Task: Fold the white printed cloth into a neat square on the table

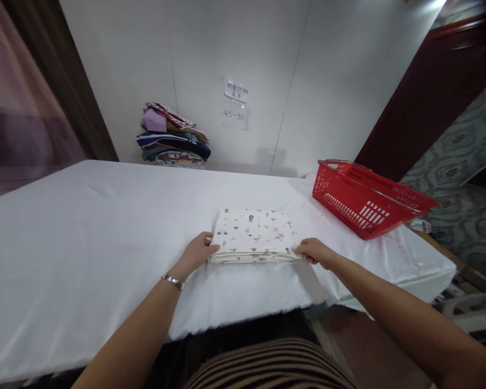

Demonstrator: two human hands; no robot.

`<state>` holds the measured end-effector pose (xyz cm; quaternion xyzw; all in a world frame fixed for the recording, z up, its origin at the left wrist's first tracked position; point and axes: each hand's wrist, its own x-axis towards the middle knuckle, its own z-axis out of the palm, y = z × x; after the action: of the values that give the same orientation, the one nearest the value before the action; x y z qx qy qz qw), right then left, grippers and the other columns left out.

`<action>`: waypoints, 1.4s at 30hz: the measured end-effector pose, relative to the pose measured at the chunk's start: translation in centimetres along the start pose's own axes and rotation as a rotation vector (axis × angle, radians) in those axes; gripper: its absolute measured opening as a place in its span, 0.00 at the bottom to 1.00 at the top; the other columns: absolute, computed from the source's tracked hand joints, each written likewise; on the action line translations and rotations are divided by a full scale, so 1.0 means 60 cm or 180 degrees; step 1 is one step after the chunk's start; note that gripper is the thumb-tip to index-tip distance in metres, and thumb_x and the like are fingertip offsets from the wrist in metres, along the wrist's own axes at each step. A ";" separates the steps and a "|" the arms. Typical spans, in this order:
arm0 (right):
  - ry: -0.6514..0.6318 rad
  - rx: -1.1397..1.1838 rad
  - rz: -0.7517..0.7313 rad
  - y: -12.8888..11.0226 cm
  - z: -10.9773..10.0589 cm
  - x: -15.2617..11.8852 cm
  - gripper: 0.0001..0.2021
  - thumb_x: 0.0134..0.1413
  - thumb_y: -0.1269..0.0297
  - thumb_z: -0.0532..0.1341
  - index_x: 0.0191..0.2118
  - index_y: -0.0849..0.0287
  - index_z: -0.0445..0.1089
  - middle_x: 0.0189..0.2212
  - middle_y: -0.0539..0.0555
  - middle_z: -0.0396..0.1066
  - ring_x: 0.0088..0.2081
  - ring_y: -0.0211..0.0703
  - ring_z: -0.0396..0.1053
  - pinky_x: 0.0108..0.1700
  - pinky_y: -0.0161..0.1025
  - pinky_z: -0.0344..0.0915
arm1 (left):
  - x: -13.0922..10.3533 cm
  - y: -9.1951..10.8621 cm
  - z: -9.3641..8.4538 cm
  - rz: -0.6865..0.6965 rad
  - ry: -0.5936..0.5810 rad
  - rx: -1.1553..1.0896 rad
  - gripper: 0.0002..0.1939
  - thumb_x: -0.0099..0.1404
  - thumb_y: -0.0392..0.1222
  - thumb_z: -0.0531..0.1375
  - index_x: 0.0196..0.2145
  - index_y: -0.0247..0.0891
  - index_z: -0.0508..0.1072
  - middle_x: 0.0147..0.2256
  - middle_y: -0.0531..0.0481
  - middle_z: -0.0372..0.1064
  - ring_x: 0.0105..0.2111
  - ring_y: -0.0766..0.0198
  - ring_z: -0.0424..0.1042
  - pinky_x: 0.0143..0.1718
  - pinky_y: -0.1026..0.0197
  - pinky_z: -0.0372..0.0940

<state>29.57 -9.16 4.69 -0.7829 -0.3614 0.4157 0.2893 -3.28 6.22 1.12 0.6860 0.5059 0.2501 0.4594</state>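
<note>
A folded white cloth [255, 232] with small printed figures lies flat on the white-covered table [105, 243], close to the front edge. Several layers show along its near side. My left hand [198, 251] pinches its near left corner, thumb on top and the other fingers at the side. At the near right corner, my right hand [316, 252] grips the cloth between thumb and fingers, with the fingertips partly hidden. A metal bracelet [173, 281] is on my left wrist.
A red plastic basket [356, 200] with metal handles stands at the table's right end. Folded fabrics [174, 138] are stacked at the back left against the white wall [328, 81], which bears paper notes [235, 116]. A curtain [20, 108] hangs on the left.
</note>
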 end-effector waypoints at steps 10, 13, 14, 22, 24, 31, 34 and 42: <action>-0.0104 0.0021 0.0121 0.033 -0.020 -0.002 0.15 0.44 0.63 0.62 0.18 0.58 0.55 0.10 0.42 0.52 0.12 0.28 0.50 0.15 0.30 0.42 | -0.010 0.013 0.017 -0.0054 -0.0185 0.0321 0.24 0.52 0.46 0.59 0.46 0.36 0.63 0.27 0.53 0.66 0.25 0.63 0.67 0.26 0.62 0.60; -0.0087 0.0029 0.0155 0.038 -0.019 -0.005 0.14 0.45 0.61 0.62 0.20 0.58 0.57 0.12 0.42 0.55 0.13 0.29 0.53 0.16 0.29 0.45 | -0.018 0.020 0.014 -0.0025 -0.0072 0.0658 0.25 0.53 0.51 0.59 0.47 0.36 0.64 0.34 0.48 0.69 0.29 0.61 0.69 0.30 0.60 0.62; -0.0074 -0.0027 0.0136 0.039 -0.019 -0.006 0.13 0.46 0.60 0.62 0.21 0.58 0.57 0.12 0.43 0.56 0.14 0.29 0.54 0.16 0.29 0.46 | -0.023 0.023 0.014 0.0045 0.0067 0.0855 0.26 0.54 0.53 0.58 0.47 0.37 0.65 0.38 0.46 0.69 0.32 0.59 0.69 0.32 0.59 0.63; 0.0196 -0.0228 -0.0045 0.036 -0.020 -0.002 0.09 0.47 0.62 0.61 0.23 0.60 0.61 0.15 0.46 0.61 0.18 0.32 0.60 0.18 0.28 0.52 | -0.050 0.043 0.026 0.1873 0.0012 0.1649 0.13 0.62 0.51 0.54 0.37 0.42 0.72 0.41 0.47 0.69 0.44 0.55 0.64 0.46 0.54 0.59; 0.0151 -0.0183 0.0039 0.042 -0.017 0.005 0.10 0.48 0.61 0.60 0.24 0.59 0.62 0.14 0.46 0.61 0.17 0.32 0.60 0.18 0.29 0.52 | -0.050 0.039 0.025 0.1864 -0.0259 0.1612 0.13 0.63 0.50 0.53 0.34 0.42 0.73 0.37 0.48 0.70 0.41 0.57 0.64 0.44 0.55 0.59; 0.0138 -0.0462 0.0033 0.058 -0.014 0.012 0.09 0.49 0.59 0.59 0.33 0.61 0.65 0.18 0.48 0.66 0.19 0.36 0.64 0.20 0.32 0.57 | -0.054 0.045 0.009 0.1783 -0.0401 0.1433 0.16 0.64 0.52 0.51 0.28 0.41 0.72 0.32 0.50 0.69 0.37 0.59 0.65 0.41 0.57 0.60; 0.0678 -0.1182 -0.0553 0.045 -0.010 0.000 0.19 0.48 0.62 0.59 0.47 0.62 0.65 0.34 0.56 0.73 0.34 0.44 0.71 0.35 0.39 0.66 | -0.052 0.065 0.010 0.1667 -0.0308 0.1468 0.20 0.65 0.52 0.48 0.22 0.40 0.68 0.27 0.50 0.67 0.33 0.60 0.65 0.38 0.57 0.61; 0.0868 -0.2088 -0.2351 -0.017 0.046 0.005 0.27 0.59 0.56 0.49 0.62 0.58 0.53 0.64 0.57 0.46 0.65 0.47 0.41 0.63 0.48 0.43 | -0.007 0.082 0.072 0.2147 -0.0260 0.1738 0.21 0.64 0.53 0.51 0.49 0.42 0.69 0.56 0.46 0.62 0.57 0.54 0.57 0.56 0.50 0.54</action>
<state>26.95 -7.90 3.99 -0.6997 -0.6843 0.0445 0.2005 2.36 3.87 3.53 0.9185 0.2824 0.2159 0.1734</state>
